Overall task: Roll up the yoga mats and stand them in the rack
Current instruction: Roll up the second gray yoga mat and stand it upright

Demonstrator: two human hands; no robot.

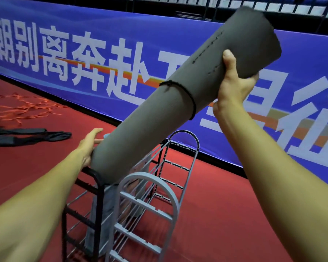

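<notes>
A rolled dark grey yoga mat [178,95] slants from upper right down to lower left, with a thin black band around its middle. My right hand [233,82] grips its upper end, thumb on the near side. My left hand [89,146] holds the lower end from behind, fingers mostly hidden by the roll. The mat's lower end sits just above the rack [146,201], a grey and black frame with arched ends and ladder-like bars. A light grey rolled mat [106,214] stands inside the rack.
The rack stands on red floor [225,214]. A long blue banner wall [83,53] with white characters runs behind it. Black straps or bags [27,135] and tangled red ribbons [21,108] lie on the floor at the left.
</notes>
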